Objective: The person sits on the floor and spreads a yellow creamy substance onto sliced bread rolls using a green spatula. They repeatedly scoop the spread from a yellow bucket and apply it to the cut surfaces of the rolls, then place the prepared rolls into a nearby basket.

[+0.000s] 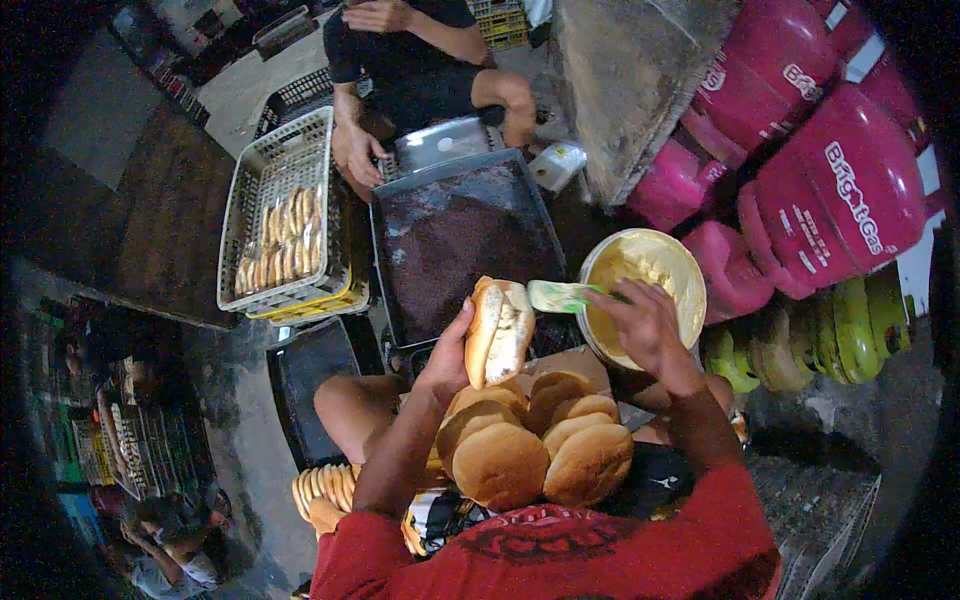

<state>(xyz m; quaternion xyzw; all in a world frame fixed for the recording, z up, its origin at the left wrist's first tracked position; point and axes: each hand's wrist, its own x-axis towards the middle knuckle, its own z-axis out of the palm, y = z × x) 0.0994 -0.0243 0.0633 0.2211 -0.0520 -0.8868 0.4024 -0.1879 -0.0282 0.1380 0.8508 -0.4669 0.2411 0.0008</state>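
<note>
A split bread bun (pixel 500 330) rests in my left hand (pixel 448 356), its pale cut face turned up and to the right, with a whitish-yellow spread on it. My right hand (pixel 651 324) grips a green spatula (pixel 559 296) coated in pale cream. The blade's end is close to the bun's right edge; whether they touch I cannot tell. Beneath that hand stands a round white tub (pixel 701 262) of yellow cream (pixel 643 262). Several round brown buns (pixel 501 466) lie stacked in two rows at my lap, below both hands.
A dark baking tray (pixel 465 240) lies ahead, beside a white plastic crate (pixel 232 247) of wrapped bread (pixel 281 244). Across sits another person (pixel 412 82), a hand near the tray. Pink gas cylinders (pixel 832 195) stand right; green ones (pixel 855 334) below them. More buns (pixel 328 486) line my left.
</note>
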